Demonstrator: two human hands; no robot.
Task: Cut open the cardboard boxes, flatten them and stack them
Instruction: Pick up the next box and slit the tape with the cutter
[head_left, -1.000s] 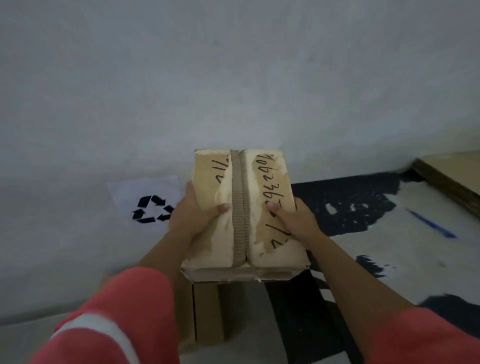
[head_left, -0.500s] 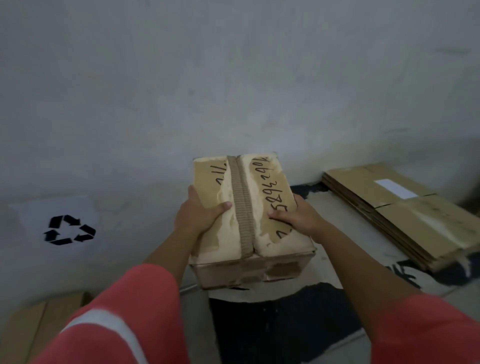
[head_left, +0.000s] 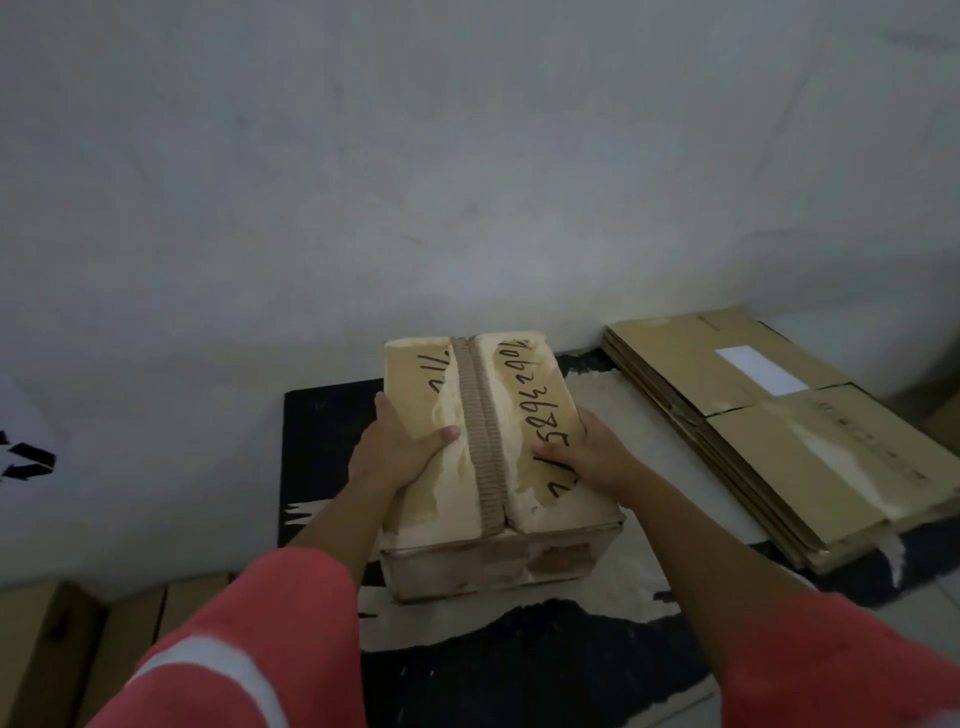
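Below the bare grey-white wall (head_left: 467, 156) lies a black-and-white patterned mat (head_left: 519, 665), with a stack of flattened brown cardboard sheets (head_left: 779, 431) at its right and, mid-mat, the closed tan cardboard box (head_left: 431, 493) with black scrawl and a ribbed strip along its top seam. I can't tell whether its base touches the mat. The left hand (head_left: 395, 457) and right hand (head_left: 587, 452) clasp its long sides, thumbs on top beside the seam. My worry: thumbs that near could meet a blade, and the peeling top skin could let the grip slide.

Cardboard box (head_left: 488, 395) between both hands (head_left: 397, 457) (head_left: 587, 457)
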